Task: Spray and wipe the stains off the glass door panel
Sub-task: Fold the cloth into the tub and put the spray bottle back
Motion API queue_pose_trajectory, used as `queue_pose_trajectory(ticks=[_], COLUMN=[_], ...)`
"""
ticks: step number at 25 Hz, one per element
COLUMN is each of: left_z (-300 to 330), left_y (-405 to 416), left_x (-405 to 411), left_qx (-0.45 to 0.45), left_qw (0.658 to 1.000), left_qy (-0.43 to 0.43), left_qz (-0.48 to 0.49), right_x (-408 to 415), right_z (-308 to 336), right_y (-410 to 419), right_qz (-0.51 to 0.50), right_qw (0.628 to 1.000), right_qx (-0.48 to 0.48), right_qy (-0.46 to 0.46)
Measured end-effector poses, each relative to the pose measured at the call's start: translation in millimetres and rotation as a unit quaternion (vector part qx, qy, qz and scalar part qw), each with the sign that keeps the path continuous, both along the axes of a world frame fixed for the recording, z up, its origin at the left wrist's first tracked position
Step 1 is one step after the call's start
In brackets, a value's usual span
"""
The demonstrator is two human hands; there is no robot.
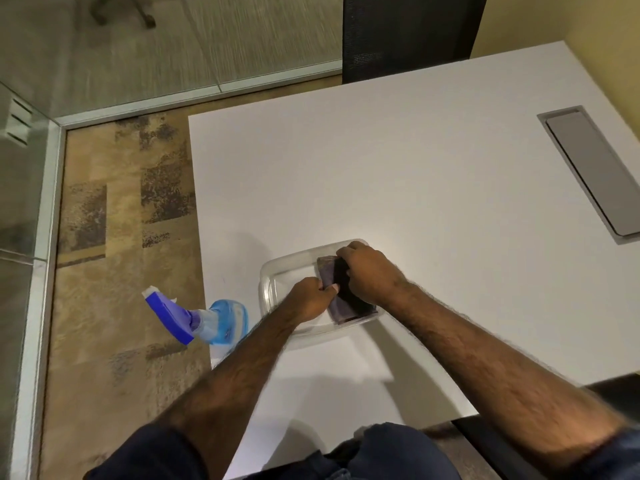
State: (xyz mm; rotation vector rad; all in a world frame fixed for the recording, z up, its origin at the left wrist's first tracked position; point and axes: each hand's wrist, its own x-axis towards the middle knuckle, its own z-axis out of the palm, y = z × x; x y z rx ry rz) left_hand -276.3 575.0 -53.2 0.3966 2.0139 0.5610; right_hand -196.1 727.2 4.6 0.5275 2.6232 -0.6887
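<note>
A clear plastic tray (277, 271) sits on the white table (398, 168) near its left edge. Inside it lies a folded dark purple cloth (349, 306). My left hand (310, 296) pinches the cloth's left edge. My right hand (370, 271) grips its upper part from the right. A blue spray bottle (207, 318) stands at the table's left edge beside the tray, its nozzle pointing left over the floor; neither hand touches it. The glass panel (20, 188) runs down the far left of the view, in a metal frame.
A grey cable hatch (595, 174) is set into the table at the right. A dark chair back (408, 32) stands behind the table's far edge. Patterned carpet (121, 237) lies between table and glass. More glass wall (173, 46) crosses the top left.
</note>
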Motion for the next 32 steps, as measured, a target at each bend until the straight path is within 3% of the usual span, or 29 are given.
queue_pose_trajectory(ticks=[3, 6, 10, 15, 18, 22, 25, 28, 32], left_z=[11.5, 32.3, 65.1, 86.6, 80.3, 85.5, 81.8, 72.2, 65.7], left_y=[-11.6, -35.6, -88.2, -168.6, -218.2, -241.0, -239.1, -232.0, -225.0], left_x=[5.9, 17.0, 40.4, 68.0, 74.9, 54.3, 27.1, 10.1, 1.8], left_qx=[0.027, 0.101, 0.244, 0.307, 0.291, 0.217, 0.211, 0.198, 0.208], left_qw=[0.998, 0.988, 0.939, 0.899, 0.853, 0.825, 0.838, 0.865, 0.856], left_qy=[0.047, 0.085, 0.166, 0.287, 0.414, 0.438, 0.410, 0.405, 0.445], left_qz=[0.008, 0.076, 0.175, 0.121, 0.126, 0.285, 0.290, 0.220, 0.163], right_x=[6.1, 17.2, 25.8, 20.7, 7.4, -12.7, -21.1, -27.6, -32.3], right_z=[7.0, 18.6, 30.6, 34.5, 32.0, 28.9, 26.1, 23.9, 18.7], right_y=[-4.6, -14.2, -51.4, -124.0, -161.5, -195.4, -212.4, -221.1, -224.6], right_qz=[-0.033, -0.048, -0.056, -0.036, -0.002, -0.003, -0.008, -0.015, -0.021], right_qw=[0.999, 0.997, 0.991, 0.983, 0.982, 0.983, 0.977, 0.974, 0.975], right_qx=[0.021, 0.021, -0.016, -0.067, -0.103, -0.133, -0.174, -0.189, -0.178], right_qy=[0.021, 0.055, 0.123, 0.167, 0.158, 0.128, 0.123, 0.121, 0.131])
